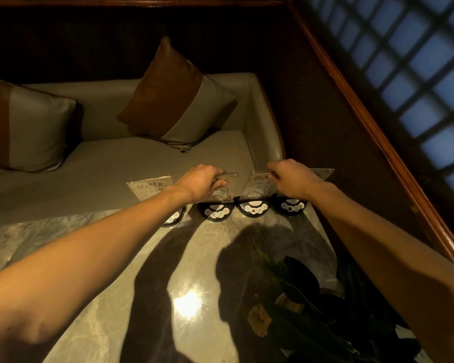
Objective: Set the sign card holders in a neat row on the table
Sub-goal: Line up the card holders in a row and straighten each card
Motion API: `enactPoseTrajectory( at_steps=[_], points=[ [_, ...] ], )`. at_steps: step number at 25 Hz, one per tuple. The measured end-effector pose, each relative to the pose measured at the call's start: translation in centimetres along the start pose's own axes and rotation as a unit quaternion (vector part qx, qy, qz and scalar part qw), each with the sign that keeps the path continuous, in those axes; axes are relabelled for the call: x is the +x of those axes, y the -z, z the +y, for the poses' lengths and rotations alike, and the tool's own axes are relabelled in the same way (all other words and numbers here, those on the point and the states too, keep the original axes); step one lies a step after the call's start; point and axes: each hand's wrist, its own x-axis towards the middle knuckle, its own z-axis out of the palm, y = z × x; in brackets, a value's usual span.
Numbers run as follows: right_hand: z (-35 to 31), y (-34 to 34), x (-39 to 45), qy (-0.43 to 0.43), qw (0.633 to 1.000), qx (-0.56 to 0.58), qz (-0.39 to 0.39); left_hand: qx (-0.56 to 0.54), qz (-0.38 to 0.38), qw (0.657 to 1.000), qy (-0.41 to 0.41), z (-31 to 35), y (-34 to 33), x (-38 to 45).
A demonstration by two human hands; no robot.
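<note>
Several sign card holders stand side by side along the far edge of the marble table [95,247]. Each has a round black base with buttons and a clear upright card. My left hand [198,183] grips the top of the second holder [216,212] from the left. My right hand [290,179] pinches the top edge of the third holder [254,188]. The leftmost holder [152,188] shows printed characters, and my left forearm covers part of its base. Behind my right hand stands the rightmost holder [291,205], its card mostly hidden.
A plant with dark leaves and a pale flower [258,320] sits on the table at the near right. Beyond the table lies a grey sofa [116,158] with two brown-and-grey cushions [176,98]. A wooden rail [372,121] and lattice window run along the right.
</note>
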Motion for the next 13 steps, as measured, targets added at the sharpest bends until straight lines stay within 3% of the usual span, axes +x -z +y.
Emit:
enactPoseTrajectory(
  at_steps=[9, 13],
  points=[
    [-0.5, 0.0, 0.3, -0.008, 0.999, -0.034, -0.007, -0.034, -0.025, 0.999, 0.023, -0.2, 1.2, -0.3],
    [-1.2, 0.2, 0.3, -0.01, 0.997, -0.075, 0.02, 0.015, -0.051, 0.997, 0.063, -3.1, 4.1, -2.7]
  ],
)
